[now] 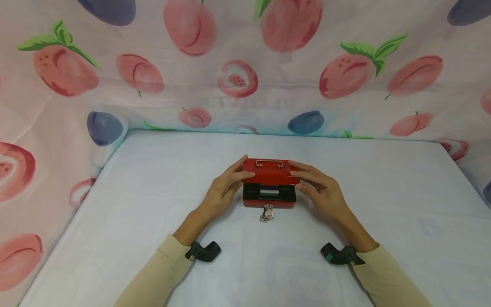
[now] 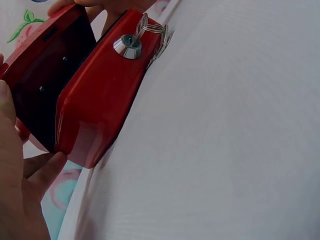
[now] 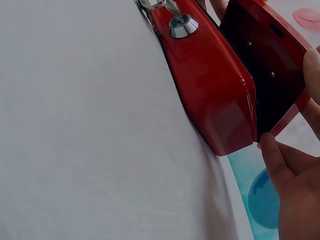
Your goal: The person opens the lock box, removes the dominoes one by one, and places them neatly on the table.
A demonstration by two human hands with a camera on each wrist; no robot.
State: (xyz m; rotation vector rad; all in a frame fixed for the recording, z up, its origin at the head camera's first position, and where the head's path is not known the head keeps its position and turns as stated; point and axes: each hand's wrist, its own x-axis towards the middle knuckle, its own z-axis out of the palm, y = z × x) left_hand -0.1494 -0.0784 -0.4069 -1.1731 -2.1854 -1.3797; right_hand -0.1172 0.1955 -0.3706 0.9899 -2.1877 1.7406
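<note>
Nearest, at seven and five o'clock, sleeves (image 1: pixel 153 277) come in over the white table (image 1: pixel 115 213), a black mount (image 1: pixel 204 252) at each wrist. Ahead, keys (image 1: pixel 264 218) hang at the box's six o'clock, one of them in the lock (image 2: pixel 129 46). The box (image 1: pixel 269 204) sits on the table near mid-view, front toward the person; a grey band shows in its black inside, too small to make out. The left hand (image 1: pixel 222 187) at its nine and the right hand (image 1: pixel 326 194) at its three hold the lid (image 1: pixel 270 176) by its ends, each with one digit lower, by the box's rim. The lid tilts up, handle (image 1: pixel 270 161) toward twelve. Unlocking looks done and the lid seems part-way; neither full opening nor closing is complete, and which way it is going cannot be told. Farthest, at twelve, rises the fruit-print cloth (image 1: pixel 153 38).
</note>
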